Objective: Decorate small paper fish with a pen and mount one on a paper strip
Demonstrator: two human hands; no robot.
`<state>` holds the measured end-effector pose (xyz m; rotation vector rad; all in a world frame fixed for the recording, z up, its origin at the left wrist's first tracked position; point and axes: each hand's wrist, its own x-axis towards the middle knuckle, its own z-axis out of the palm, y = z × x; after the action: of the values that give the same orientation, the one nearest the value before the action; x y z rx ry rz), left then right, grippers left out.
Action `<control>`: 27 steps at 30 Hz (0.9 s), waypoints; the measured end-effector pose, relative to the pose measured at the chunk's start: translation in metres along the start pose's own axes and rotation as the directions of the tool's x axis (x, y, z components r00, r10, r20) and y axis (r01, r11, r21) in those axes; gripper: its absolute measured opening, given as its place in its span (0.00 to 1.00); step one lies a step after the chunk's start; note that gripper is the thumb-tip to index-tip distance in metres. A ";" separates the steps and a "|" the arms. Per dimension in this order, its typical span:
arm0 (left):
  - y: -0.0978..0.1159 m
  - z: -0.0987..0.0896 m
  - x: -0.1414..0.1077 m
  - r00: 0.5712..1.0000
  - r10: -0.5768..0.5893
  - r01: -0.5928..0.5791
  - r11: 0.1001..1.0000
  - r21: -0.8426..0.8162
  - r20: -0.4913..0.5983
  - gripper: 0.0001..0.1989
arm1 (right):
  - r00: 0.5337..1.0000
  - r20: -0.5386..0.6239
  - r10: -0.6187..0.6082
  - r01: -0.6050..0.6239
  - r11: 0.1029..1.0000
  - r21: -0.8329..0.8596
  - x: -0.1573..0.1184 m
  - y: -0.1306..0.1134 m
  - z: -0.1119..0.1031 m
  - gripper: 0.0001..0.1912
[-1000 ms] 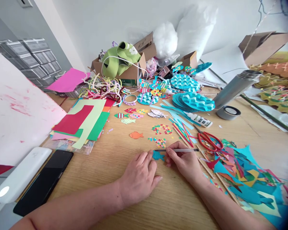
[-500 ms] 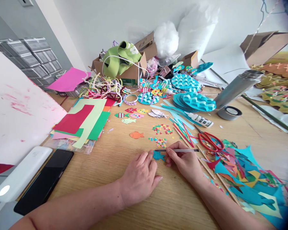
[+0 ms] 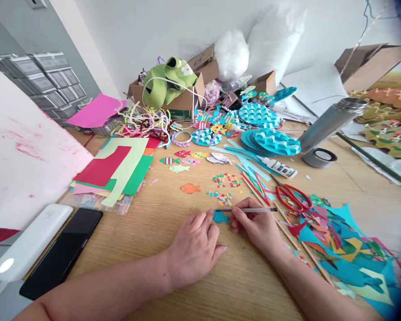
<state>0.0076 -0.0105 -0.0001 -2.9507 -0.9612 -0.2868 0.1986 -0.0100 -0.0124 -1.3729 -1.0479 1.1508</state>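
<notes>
Blue paper fish (image 3: 221, 217) lies flat on the wooden table (image 3: 147, 232), front centre, between both hands. Left hand (image 3: 195, 249): released, palm down, fingers loosely bent, fingertips at the fish's left end. Right hand (image 3: 255, 225): grasping a pen (image 3: 260, 209) between thumb and fingers, pen nearly level, tip at the fish's upper edge; lower fingers curled by the tail, can't tell if touching it. Lines visible on the fish.

Just beyond: confetti (image 3: 226, 180) in two small clusters. Orange fish (image 3: 190, 188) to the left of it, plain; patterned fish (image 3: 179, 168) grouped farther back, white fish (image 3: 219, 158) to their right.

Right side: red scissors (image 3: 292, 198) near the sticks (image 3: 317, 265), paper scraps (image 3: 347, 245) heaped next to them. Glue (image 3: 279, 167) on its side in front of the blue discs (image 3: 277, 141); steel flask (image 3: 332, 122) tilted in view, lid (image 3: 320, 157) beside its base.

Left side: coloured sheets (image 3: 103, 169) stacked, phone (image 3: 62, 254) beside a white power bank (image 3: 30, 240). Back: green cloth (image 3: 160, 87) over a box (image 3: 183, 102).
</notes>
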 end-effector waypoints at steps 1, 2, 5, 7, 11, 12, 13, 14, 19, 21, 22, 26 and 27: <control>0.000 0.000 0.000 1.000 0.000 0.000 1.000 0.001 0.000 0.20 | 1.000 0.001 0.002 -0.002 1.000 0.003 0.000 0.001 0.000 0.20; 0.000 0.000 0.000 1.000 0.002 -0.002 1.000 0.002 -0.001 0.20 | 1.000 0.002 0.004 -0.004 1.000 0.007 0.000 0.001 0.000 0.20; 0.000 0.001 0.000 1.000 0.001 -0.001 1.000 0.004 -0.008 0.20 | 1.000 0.001 0.007 -0.007 1.000 0.015 0.000 0.001 0.000 0.21; 0.000 0.001 0.000 1.000 -0.001 0.001 1.000 0.002 -0.013 0.20 | 1.000 0.002 0.007 -0.007 1.000 0.017 0.000 0.000 0.000 0.21; 0.000 0.001 0.000 1.000 0.000 0.000 1.000 -0.006 -0.012 0.19 | 1.000 0.000 0.013 -0.013 1.000 0.020 0.000 -0.002 0.000 0.22; 0.000 0.001 0.000 1.000 0.000 0.000 1.000 -0.007 -0.011 0.19 | 1.000 -0.004 0.013 -0.013 1.000 0.022 0.000 -0.002 0.000 0.22; 0.000 0.001 0.000 1.000 -0.001 0.001 1.000 -0.006 -0.012 0.19 | 1.000 -0.007 0.011 -0.011 1.000 0.024 0.000 -0.002 0.000 0.21; 0.000 0.001 0.000 1.000 -0.002 0.002 1.000 -0.005 -0.013 0.19 | 1.000 -0.012 0.008 -0.007 1.000 0.027 0.000 -0.002 -0.001 0.21; 0.000 0.000 -0.001 1.000 -0.001 0.001 1.000 0.001 -0.009 0.20 | 1.000 0.009 0.006 -0.006 0.999 0.041 -0.001 0.000 -0.002 0.20; 0.000 0.000 -0.001 1.000 -0.003 0.003 1.000 -0.003 -0.005 0.20 | 1.000 0.025 0.008 -0.009 0.999 0.040 -0.001 0.000 -0.002 0.20; 0.000 0.000 -0.001 1.000 -0.006 0.006 1.000 -0.006 -0.003 0.20 | 1.000 0.030 0.007 -0.009 0.999 0.038 -0.002 0.001 -0.002 0.20; 0.000 0.000 -0.001 1.000 -0.001 0.001 1.000 -0.012 0.016 0.19 | 0.999 0.049 0.008 -0.009 1.000 0.024 -0.003 0.002 -0.003 0.19; 0.000 0.000 -0.001 1.000 0.001 -0.001 1.000 -0.011 0.016 0.19 | 0.999 0.052 0.010 -0.011 1.000 0.024 -0.003 0.002 -0.003 0.19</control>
<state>0.0068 -0.0106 -0.0006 -2.9683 -0.9633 -0.2694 0.2012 -0.0139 -0.0140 -1.3376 -1.0615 1.2083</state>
